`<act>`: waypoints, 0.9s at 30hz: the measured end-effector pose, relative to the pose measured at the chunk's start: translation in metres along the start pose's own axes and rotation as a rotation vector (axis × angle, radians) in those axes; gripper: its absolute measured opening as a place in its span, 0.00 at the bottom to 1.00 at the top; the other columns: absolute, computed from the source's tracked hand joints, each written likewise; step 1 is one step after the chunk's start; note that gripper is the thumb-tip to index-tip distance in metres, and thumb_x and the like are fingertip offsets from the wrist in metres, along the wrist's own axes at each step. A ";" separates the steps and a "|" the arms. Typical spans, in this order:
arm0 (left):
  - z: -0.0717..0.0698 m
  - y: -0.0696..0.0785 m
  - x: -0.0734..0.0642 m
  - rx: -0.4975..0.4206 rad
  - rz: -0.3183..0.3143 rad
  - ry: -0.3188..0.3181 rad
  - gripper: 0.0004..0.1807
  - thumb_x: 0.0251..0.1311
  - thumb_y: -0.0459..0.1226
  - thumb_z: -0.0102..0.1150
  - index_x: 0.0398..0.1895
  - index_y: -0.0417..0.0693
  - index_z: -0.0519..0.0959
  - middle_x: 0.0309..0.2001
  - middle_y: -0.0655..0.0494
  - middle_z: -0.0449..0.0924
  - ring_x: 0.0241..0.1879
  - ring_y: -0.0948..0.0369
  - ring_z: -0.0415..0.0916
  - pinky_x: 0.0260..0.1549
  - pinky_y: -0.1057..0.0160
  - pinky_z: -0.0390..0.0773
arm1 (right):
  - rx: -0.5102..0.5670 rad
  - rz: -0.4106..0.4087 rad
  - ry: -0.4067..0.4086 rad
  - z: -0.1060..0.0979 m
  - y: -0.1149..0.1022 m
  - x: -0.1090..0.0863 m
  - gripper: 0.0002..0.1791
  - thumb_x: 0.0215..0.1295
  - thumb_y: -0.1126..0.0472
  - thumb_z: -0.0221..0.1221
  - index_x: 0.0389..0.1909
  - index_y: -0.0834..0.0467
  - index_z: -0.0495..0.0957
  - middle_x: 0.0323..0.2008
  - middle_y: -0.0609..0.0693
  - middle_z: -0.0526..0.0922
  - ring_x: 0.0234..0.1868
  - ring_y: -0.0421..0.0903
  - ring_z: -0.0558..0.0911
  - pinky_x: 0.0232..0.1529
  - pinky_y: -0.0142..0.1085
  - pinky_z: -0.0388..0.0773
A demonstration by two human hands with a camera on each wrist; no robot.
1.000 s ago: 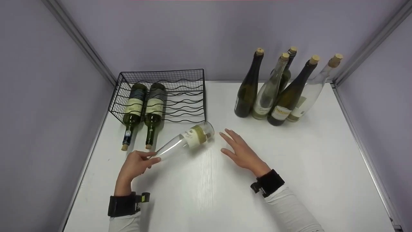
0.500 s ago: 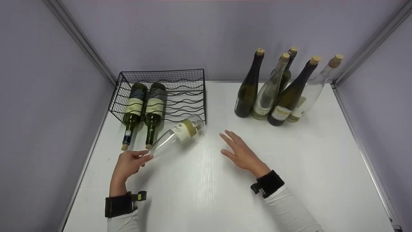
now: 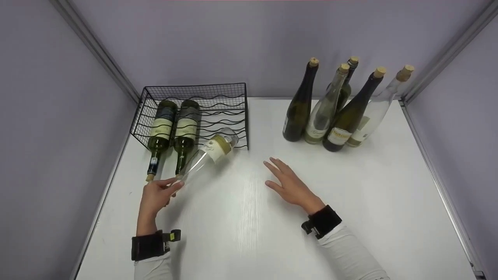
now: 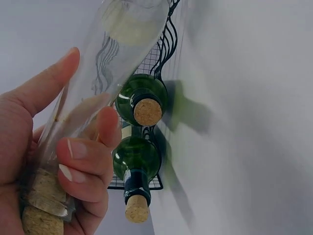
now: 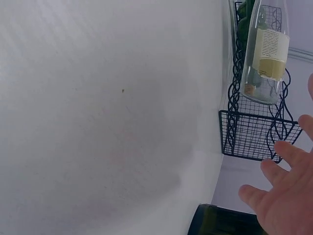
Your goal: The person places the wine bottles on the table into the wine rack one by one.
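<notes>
My left hand [image 3: 156, 194] grips a clear glass wine bottle [image 3: 210, 151] by its corked neck, fingers curled round it in the left wrist view. The bottle slants, its base toward the far right, overlapping the front edge of a black wire wine rack [image 3: 223, 147] in the head view. Two green wine bottles lie in the rack's left slots, necks toward me: one green bottle [image 3: 160, 128] at far left, another green bottle [image 3: 187, 126] beside it. My right hand [image 3: 291, 184] hovers over the table with fingers spread, holding nothing.
Several corked bottles stand upright at the back right, among them a dark bottle [image 3: 298, 112] and a clear bottle [image 3: 375, 112]. They stand on a white table [image 3: 249, 233] bounded by grey-lilac panels [image 3: 272, 46] at the back and sides.
My left hand has shifted slightly left, and the clear bottle's base has swung left and away from me, to over the rack's front edge. The right hand has stayed nearly still.
</notes>
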State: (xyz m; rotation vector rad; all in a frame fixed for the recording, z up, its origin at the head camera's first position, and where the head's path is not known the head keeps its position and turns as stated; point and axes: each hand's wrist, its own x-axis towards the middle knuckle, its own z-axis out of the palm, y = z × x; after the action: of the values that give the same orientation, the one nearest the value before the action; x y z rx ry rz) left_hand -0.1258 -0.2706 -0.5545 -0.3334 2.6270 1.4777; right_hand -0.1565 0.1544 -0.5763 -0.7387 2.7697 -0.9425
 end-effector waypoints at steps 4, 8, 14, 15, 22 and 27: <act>0.004 0.001 0.002 0.007 0.003 0.038 0.28 0.59 0.51 0.68 0.54 0.40 0.82 0.24 0.46 0.82 0.11 0.63 0.66 0.11 0.66 0.64 | 0.003 0.004 -0.012 0.001 0.000 0.000 0.36 0.74 0.40 0.48 0.78 0.44 0.52 0.77 0.50 0.50 0.76 0.49 0.49 0.71 0.49 0.51; 0.012 0.000 0.003 0.035 0.028 0.080 0.28 0.59 0.53 0.67 0.53 0.40 0.83 0.24 0.45 0.83 0.11 0.62 0.68 0.12 0.65 0.65 | 0.009 0.003 -0.020 0.003 0.000 0.000 0.36 0.74 0.39 0.47 0.78 0.43 0.51 0.77 0.50 0.50 0.76 0.49 0.48 0.71 0.49 0.51; 0.027 0.003 0.005 0.042 0.032 0.128 0.28 0.58 0.53 0.68 0.51 0.41 0.84 0.22 0.49 0.82 0.13 0.61 0.70 0.13 0.65 0.67 | 0.005 -0.006 -0.016 0.004 0.000 0.001 0.36 0.74 0.39 0.47 0.78 0.43 0.52 0.77 0.50 0.50 0.76 0.50 0.48 0.71 0.50 0.51; 0.029 0.004 0.005 0.044 0.029 0.134 0.28 0.58 0.54 0.67 0.51 0.40 0.84 0.22 0.49 0.83 0.14 0.61 0.71 0.14 0.65 0.67 | 0.000 -0.010 -0.019 0.004 0.000 0.001 0.35 0.74 0.39 0.47 0.78 0.43 0.52 0.77 0.50 0.50 0.76 0.50 0.48 0.71 0.50 0.51; 0.045 0.011 0.010 0.056 -0.015 0.189 0.31 0.59 0.55 0.65 0.54 0.38 0.82 0.23 0.51 0.83 0.20 0.59 0.76 0.19 0.62 0.70 | -0.009 -0.033 -0.040 -0.001 0.000 0.000 0.35 0.74 0.40 0.48 0.77 0.44 0.53 0.77 0.49 0.50 0.76 0.51 0.47 0.72 0.50 0.49; 0.058 0.013 0.014 0.048 -0.015 0.261 0.30 0.61 0.53 0.65 0.54 0.37 0.82 0.24 0.50 0.84 0.25 0.56 0.80 0.22 0.62 0.70 | -0.010 -0.029 -0.047 -0.001 0.000 0.000 0.35 0.74 0.39 0.47 0.78 0.44 0.52 0.77 0.49 0.50 0.76 0.51 0.46 0.72 0.50 0.48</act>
State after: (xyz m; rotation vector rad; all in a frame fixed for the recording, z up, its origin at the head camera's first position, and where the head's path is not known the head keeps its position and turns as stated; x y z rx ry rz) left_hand -0.1432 -0.2167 -0.5767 -0.5773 2.8449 1.4532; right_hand -0.1570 0.1545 -0.5757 -0.7937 2.7318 -0.9051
